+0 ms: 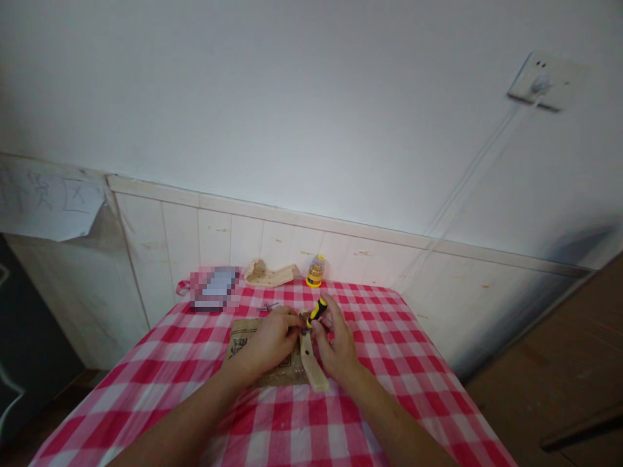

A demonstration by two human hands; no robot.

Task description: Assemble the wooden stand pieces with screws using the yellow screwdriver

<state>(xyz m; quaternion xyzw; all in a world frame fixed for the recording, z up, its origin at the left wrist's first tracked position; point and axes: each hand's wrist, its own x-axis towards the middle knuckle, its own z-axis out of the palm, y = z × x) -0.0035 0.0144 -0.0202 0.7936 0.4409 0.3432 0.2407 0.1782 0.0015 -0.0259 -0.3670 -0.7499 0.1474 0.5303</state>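
In my right hand (pixel 338 340) is a yellow and black screwdriver (pixel 318 311), tilted with its lower end toward a pale wooden piece (pixel 314 370). That piece is bent, has a dark hole, and lies on a brown printed sheet or bag (pixel 243 329). My left hand (pixel 278 334) is closed at the far end of the wooden piece, close to the screwdriver's tip. What its fingertips pinch is too small to tell. The screwdriver's tip is hidden by the fingers. Small dark metal parts (pixel 267 307) lie just beyond my left hand.
Toward the wall stand a curved wooden part (pixel 270 275) and a yellow container with a clear top (pixel 315 271). A blurred-out phone-like device (pixel 215 288) lies at the back left. A red and white checked cloth (pixel 272 428) covers the table. A cable (pixel 467 181) hangs from the wall socket (pixel 545 81).
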